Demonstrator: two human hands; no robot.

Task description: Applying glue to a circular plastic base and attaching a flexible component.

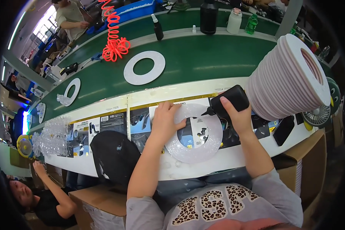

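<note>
A white flat ring (214, 138) with a glossy, speckled surface lies on the worktop in front of me. My left hand (165, 119) grips its upper left part, with the thumb at the inner hole and the fingers over the outer side. In my right hand (238, 115) is a black squeeze bottle (232, 100), tilted so that its thin nozzle points left and down at the ring's upper part. Whether the tip touches the ring, or anything comes out of it, I cannot tell.
On my right leans a tall stack of white rings (283, 80), near a phone (284, 130) and small fan (319, 115). A black cap (115, 155) and clear plastic pieces (51, 138) sit left. Beyond, a green conveyor belt (195, 57) carries another ring (160, 63). A co-worker (46, 203) sits left.
</note>
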